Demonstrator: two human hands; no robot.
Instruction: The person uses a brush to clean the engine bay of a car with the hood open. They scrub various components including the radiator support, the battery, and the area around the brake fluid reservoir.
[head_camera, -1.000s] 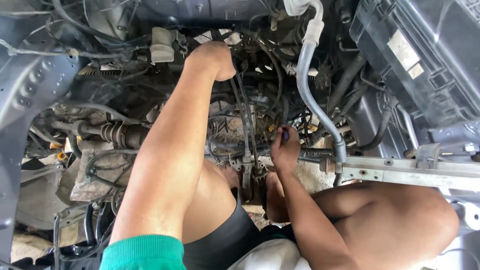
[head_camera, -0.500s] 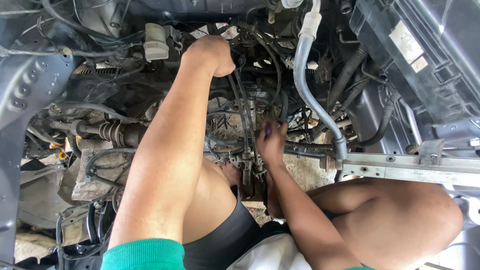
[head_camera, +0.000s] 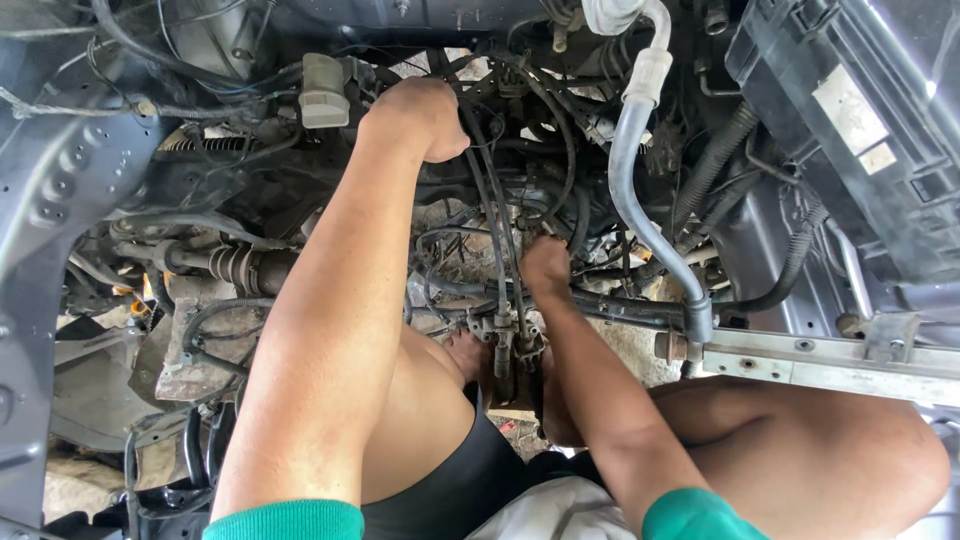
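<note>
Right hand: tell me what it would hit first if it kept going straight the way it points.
The right hand points up and away into the engine bay. First in its line is most likely the tangle of thin black cables just beyond its knuckles; depth is unclear, and it may already touch them.

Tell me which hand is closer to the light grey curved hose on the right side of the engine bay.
Right. The right hand is among the black cables just left of the grey hose. The left hand grips a bundle of black cables higher up, farther left.
</note>
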